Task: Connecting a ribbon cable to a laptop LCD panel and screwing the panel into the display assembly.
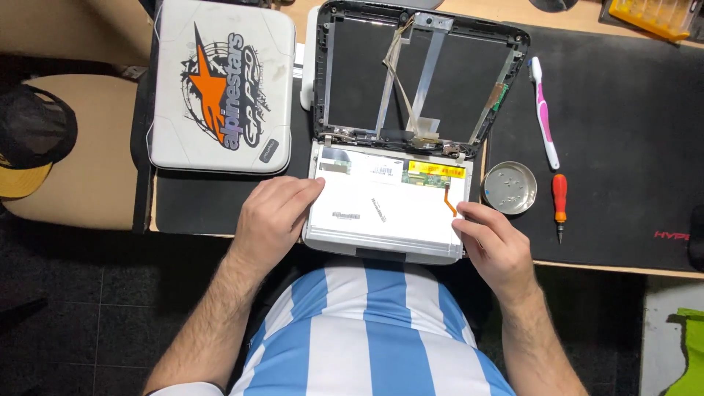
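A small opened laptop lies at the desk's front edge. Its empty black lid frame (513, 44) stands back, with flat cables and metal brackets showing inside. The loose screen panel (389, 202) lies face down over the base, white-backed with a yellow label and an orange ribbon cable. My left hand (273, 220) rests on the panel's left edge, fingertips on its upper left corner. My right hand (493, 246) holds the panel's lower right corner, its fingers near the orange ribbon.
A second closed white laptop (220, 84) lies at the left. A round metal dish (510, 188) with small screws, a red-handled screwdriver (559, 205) and a pink-white toothbrush (543, 110) lie on the black desk mat (623, 147). A cap (29, 139) sits on a chair at the left.
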